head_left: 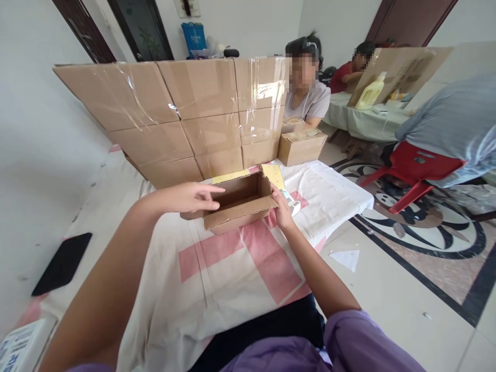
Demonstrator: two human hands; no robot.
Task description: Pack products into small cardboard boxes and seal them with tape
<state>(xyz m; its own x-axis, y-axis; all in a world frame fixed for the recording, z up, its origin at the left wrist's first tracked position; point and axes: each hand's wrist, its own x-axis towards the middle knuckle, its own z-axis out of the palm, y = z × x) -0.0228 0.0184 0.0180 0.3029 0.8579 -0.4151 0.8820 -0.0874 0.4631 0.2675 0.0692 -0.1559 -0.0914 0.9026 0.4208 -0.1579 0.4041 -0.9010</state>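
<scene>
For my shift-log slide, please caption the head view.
Right hand holds an open cardboard box, left hand over its opening, with a taped cardboard wall behind.

White walls (251,26), pale tiled floor (391,289)

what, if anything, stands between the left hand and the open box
Nothing visible does. The left hand is over the left end of the open box, fingers over its opening; the right hand touches the right end.
</scene>
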